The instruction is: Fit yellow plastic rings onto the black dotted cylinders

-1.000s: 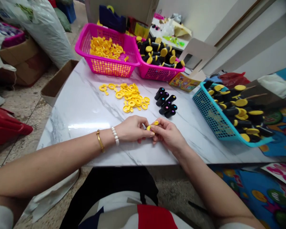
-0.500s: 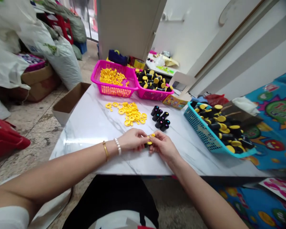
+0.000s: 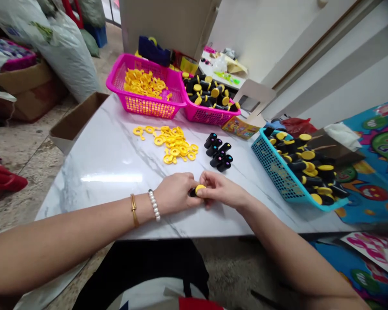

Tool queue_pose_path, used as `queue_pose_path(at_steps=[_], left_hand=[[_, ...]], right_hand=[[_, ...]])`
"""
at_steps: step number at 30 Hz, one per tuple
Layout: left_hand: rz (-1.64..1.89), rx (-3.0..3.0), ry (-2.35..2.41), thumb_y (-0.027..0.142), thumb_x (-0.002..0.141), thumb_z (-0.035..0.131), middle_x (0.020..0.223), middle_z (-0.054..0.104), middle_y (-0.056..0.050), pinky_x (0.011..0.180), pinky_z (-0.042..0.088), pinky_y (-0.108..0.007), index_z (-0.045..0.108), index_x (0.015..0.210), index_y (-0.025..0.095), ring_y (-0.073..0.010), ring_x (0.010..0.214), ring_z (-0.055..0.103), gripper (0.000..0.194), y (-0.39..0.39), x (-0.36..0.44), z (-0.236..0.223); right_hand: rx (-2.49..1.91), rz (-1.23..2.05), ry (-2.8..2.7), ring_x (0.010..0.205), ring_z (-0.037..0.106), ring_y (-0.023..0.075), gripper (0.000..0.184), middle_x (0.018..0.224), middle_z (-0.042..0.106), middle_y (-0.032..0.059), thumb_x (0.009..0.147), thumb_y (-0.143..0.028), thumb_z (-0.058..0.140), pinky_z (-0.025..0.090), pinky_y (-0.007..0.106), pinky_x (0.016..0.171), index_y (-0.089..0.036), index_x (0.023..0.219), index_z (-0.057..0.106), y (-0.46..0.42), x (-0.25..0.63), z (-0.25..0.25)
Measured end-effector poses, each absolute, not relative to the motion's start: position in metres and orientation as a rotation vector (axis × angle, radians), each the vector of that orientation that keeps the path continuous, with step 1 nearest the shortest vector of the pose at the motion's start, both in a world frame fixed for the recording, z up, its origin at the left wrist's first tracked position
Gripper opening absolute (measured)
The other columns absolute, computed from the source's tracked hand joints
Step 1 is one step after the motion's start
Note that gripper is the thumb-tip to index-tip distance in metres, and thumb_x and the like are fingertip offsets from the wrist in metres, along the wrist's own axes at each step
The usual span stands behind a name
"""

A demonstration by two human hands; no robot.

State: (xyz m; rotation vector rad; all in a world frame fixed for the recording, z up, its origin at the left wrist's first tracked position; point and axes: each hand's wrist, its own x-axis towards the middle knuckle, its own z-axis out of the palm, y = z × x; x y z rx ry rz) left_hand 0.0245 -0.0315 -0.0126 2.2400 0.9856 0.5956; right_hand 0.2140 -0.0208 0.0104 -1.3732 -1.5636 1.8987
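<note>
Near the front of the marbled table [image 3: 93, 202], my two hands meet around a small black tube with a round yellow cap [image 3: 200, 188]. My left hand [image 3: 176, 191] is closed on the black part, most of which its fingers hide. The thumb of my right hand [image 3: 222, 188] presses on the yellow cap, and its other fingers curl behind. Just beyond my hands lies a loose pile of yellow ring-shaped parts with tabs [image 3: 176, 144]. To its right stand several black tubes [image 3: 218, 151] with small coloured dots on top.
Behind the pile sit a pink basket of yellow parts [image 3: 142, 107] and a pink basket of black-and-yellow pieces [image 3: 207, 115]. A turquoise basket [image 3: 274, 176] with similar pieces stands at right. An open cardboard box [image 3: 74, 120] is left of the table, near white sacks [image 3: 74, 56].
The yellow part that was between my fingertips now sits against the black tube under my right thumb. My hands have closed in around it. The whole view has shifted slightly.
</note>
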Motion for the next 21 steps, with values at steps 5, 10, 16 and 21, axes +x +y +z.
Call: queue_pose_path(at_steps=[5,10,16,21], left_hand=[[0.546,2.301,1.072,0.046,0.078,0.060,0.076,0.063,-0.003,0.058,0.035,-0.025,0.070,0.083,0.023,-0.0172,0.069,0.058,0.026,-0.032,0.027,-0.014],[0.513,2.306,1.083,0.048,0.072,0.064,0.079,0.068,-0.001,0.055,0.033,-0.025,0.066,0.090,0.024,-0.0191,0.073,0.061,0.031,-0.028,0.024,-0.014],[0.491,2.223,1.048,0.045,0.070,0.064,0.079,0.069,-0.003,0.059,0.036,-0.025,0.067,0.086,0.022,-0.0197,0.072,0.062,0.027,-0.031,0.025,-0.012],[0.459,2.161,1.111,0.043,0.071,0.061,0.082,0.068,-0.004,0.061,0.037,-0.026,0.063,0.086,0.021,-0.0209,0.075,0.062,0.026,-0.031,0.026,-0.016]], right_hand=[[-1.391,1.903,-1.688,0.036,0.052,0.0076,0.041,0.050,0.055,-0.0085,0.067,-0.042,0.077,0.041,0.016,0.034,-0.019,0.075,0.045,-0.015,0.209,0.007],[-1.318,2.012,-1.522,0.045,0.059,0.0102,0.044,0.058,0.058,-0.0041,0.075,-0.057,0.064,0.051,0.023,0.047,-0.017,0.085,0.050,-0.010,0.223,0.001],[-1.486,1.676,-1.724,0.046,0.056,0.0115,0.038,0.060,0.057,-0.0051,0.073,-0.049,0.065,0.045,0.023,0.047,-0.021,0.094,0.049,-0.030,0.208,0.005],[-1.528,0.571,-2.302,0.061,0.052,0.0121,0.028,0.067,0.057,-0.0026,0.068,-0.040,0.072,0.037,0.022,0.054,-0.019,0.079,0.057,-0.049,0.189,0.023]])
